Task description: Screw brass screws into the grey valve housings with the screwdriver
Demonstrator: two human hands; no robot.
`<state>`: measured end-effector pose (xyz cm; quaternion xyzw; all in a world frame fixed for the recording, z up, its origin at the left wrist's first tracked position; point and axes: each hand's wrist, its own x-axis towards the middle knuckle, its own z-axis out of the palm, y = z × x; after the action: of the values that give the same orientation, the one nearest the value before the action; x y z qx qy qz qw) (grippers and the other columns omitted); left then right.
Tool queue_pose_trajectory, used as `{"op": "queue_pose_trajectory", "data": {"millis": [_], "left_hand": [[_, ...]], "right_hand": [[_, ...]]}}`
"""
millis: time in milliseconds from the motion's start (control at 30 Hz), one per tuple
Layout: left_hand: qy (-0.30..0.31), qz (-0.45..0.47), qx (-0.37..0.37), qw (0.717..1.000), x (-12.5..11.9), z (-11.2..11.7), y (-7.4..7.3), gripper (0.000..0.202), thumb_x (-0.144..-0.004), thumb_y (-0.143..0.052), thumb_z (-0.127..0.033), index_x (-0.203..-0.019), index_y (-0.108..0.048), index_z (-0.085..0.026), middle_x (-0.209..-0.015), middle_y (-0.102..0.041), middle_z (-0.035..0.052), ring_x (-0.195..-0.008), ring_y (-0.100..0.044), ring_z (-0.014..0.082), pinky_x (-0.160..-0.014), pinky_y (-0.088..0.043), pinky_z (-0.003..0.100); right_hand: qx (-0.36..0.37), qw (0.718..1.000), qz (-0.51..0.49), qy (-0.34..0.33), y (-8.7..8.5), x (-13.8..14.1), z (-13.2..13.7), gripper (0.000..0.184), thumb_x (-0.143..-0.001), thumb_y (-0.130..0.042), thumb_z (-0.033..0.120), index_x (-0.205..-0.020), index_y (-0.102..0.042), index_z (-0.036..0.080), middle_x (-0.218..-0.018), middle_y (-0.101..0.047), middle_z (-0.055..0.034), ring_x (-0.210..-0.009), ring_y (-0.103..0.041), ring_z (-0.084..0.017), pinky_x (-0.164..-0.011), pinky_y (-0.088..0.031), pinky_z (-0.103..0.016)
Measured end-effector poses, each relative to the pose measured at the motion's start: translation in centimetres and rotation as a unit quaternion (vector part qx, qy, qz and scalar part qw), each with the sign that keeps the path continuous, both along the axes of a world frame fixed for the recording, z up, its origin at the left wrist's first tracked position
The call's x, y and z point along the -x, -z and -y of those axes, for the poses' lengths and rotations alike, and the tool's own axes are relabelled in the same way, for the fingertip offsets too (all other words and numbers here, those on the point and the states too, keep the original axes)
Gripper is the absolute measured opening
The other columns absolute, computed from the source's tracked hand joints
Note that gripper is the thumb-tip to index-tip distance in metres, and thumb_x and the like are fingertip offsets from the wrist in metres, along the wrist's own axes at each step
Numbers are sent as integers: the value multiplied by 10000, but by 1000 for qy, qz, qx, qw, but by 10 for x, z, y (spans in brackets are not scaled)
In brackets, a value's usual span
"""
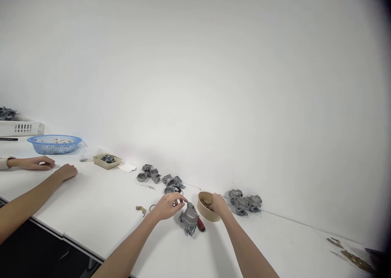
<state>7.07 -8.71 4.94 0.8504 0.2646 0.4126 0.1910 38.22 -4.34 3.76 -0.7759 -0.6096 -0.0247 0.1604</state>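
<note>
My left hand rests on the white table with its fingers curled, the fingertips touching the top of a grey cast-metal part. A red-handled tool lies against that part. My right hand reaches into a round tan bowl holding small brass-coloured pieces; its fingertips are inside the bowl and hidden. A black ring and a small brass bracket lie left of my left hand.
Several grey metal parts sit near the wall in groups. A tan tray, a blue basket and a white crate stand at left. Another person's hands rest on the table there. Brass pieces lie far right.
</note>
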Motion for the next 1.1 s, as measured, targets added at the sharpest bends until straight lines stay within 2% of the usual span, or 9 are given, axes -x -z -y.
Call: {"op": "queue_pose_trajectory", "data": {"millis": [133,300,367,433,533,667,800,900,1100], "left_hand": [[-1,9,-4,1000,1,1,-2,230,-940,-518,-316,-1056,-705,-250,-1002,-717,33,-787,-660,156,-754,-516,282],[5,47,-4,999,-3,2,-4,245,-945,-505,-325,-1069,-703,-252,-1002,-708,43,-781,-655,157,-713,-521,270],[11,79,13,997,-8,4,-5,252,-935,-528,-345,-1100,-696,-253,-1031,-703,51,-768,-658,151,-690,-530,262],[29,119,55,991,-12,8,-7,282,-919,-563,-376,-1143,-681,-251,-1040,-698,61,-758,-668,155,-605,-528,240],[78,187,149,968,-18,12,-10,336,-870,-641,-418,-1139,-678,-220,-999,-700,75,-750,-686,176,-491,-506,213],[129,247,215,936,-22,13,-13,319,-776,-754,-413,-955,-735,-150,-861,-717,86,-756,-700,214,-482,-530,232],[127,238,238,933,-23,15,-15,299,-754,-776,-414,-821,-789,-122,-731,-733,94,-713,-701,224,-507,-551,267],[117,233,256,931,-24,17,-15,322,-743,-785,-437,-816,-794,-123,-757,-757,104,-740,-717,239,-555,-578,296],[106,299,318,894,-18,13,-13,428,-675,-834,-495,-844,-693,-128,-950,-774,150,-948,-733,300,-677,-611,339]], "right_hand": [[-37,998,-52,-13,-22,7,13,181,-727,-678,113,-902,-713,82,-941,-730,-210,-854,-710,-303,-634,-476,-286],[-116,974,-173,-86,-48,40,47,228,-833,-590,296,-917,-777,195,-951,-772,-89,-909,-719,-230,-739,-528,-258],[-165,915,-340,-144,-50,62,65,282,-802,-640,371,-929,-783,164,-905,-775,-104,-862,-726,-256,-751,-552,-301],[-161,858,-446,-196,-48,82,82,357,-776,-686,442,-945,-781,143,-828,-770,-111,-799,-726,-267,-700,-566,-322],[-180,826,-471,-251,-44,107,103,349,-753,-734,456,-914,-789,151,-838,-769,-119,-797,-724,-276,-714,-581,-340],[-228,825,-406,-321,-42,122,119,247,-821,-694,419,-892,-797,207,-905,-767,-101,-847,-725,-265,-772,-588,-351],[-246,829,-387,-322,-41,123,123,250,-825,-697,431,-866,-788,201,-855,-762,-96,-805,-728,-254,-748,-598,-344],[-268,827,-379,-317,-39,120,122,272,-822,-703,445,-891,-751,186,-867,-753,-98,-792,-725,-247,-752,-602,-343],[-288,842,-357,-283,-38,97,119,255,-840,-654,437,-844,-698,186,-818,-737,-86,-775,-714,-235,-744,-600,-332]]}}
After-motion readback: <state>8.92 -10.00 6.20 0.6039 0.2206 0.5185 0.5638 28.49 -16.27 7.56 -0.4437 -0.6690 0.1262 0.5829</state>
